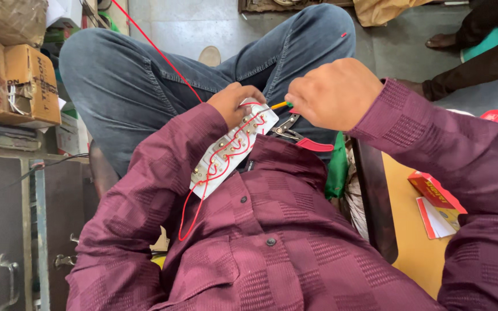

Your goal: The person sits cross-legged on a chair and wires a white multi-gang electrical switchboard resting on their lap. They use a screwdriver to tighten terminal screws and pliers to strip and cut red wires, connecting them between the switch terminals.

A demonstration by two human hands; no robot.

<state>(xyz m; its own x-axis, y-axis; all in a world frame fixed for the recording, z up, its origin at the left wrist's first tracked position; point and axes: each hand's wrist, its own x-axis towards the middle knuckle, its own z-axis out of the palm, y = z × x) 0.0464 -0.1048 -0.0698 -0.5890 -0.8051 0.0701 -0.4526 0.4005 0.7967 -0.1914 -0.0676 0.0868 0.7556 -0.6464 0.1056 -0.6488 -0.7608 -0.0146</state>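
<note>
We are wiring: left hand [234,102] grips the white board [233,148], right hand [334,94] closed on what seems a screwdriver [278,105], needing steady seating on a terminal.

Pliers [298,133] and red wire [162,55] crowd the lap; floor [191,26] beyond lies open.

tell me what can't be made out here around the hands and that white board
Head view only:
- Right hand: fingers curl under; its grip on the orange-tipped tool is hidden.
- White board: top end covered by the left hand.
- Pliers: partly behind the right hand.
- Red wire: cut off by the top edge.
</note>
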